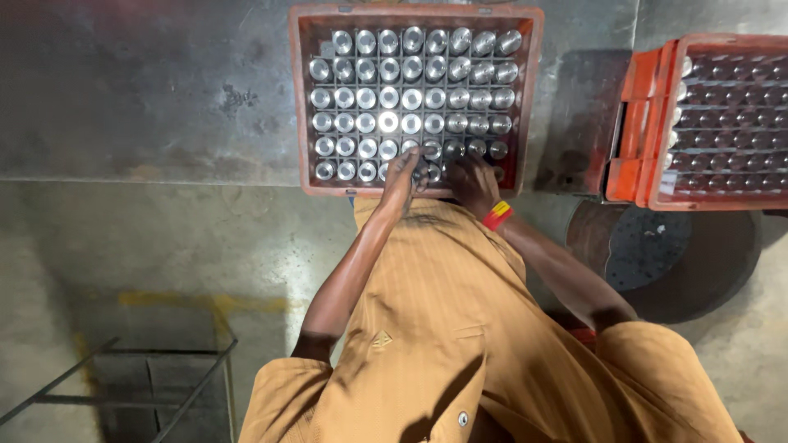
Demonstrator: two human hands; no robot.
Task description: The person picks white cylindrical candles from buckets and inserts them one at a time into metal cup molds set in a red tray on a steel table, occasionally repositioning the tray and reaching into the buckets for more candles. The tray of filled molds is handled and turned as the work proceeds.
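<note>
An orange plastic crate (302,98) stands in front of me, its grid filled with several shiny metal cylinders (388,121) set upright. My left hand (404,174) reaches into the near row, fingers curled over a cylinder there. My right hand (471,180) rests beside it at the crate's near edge, over the near-right cells; a red and yellow band (497,216) circles its wrist. Whether either hand truly grips a cylinder is hidden by the fingers. My tan shirt fills the lower view.
A second orange crate (648,123) of metal cylinders stands at the right edge. Below it lies a dark round metal plate (657,254). A dark metal frame (148,377) sits on the concrete floor at lower left.
</note>
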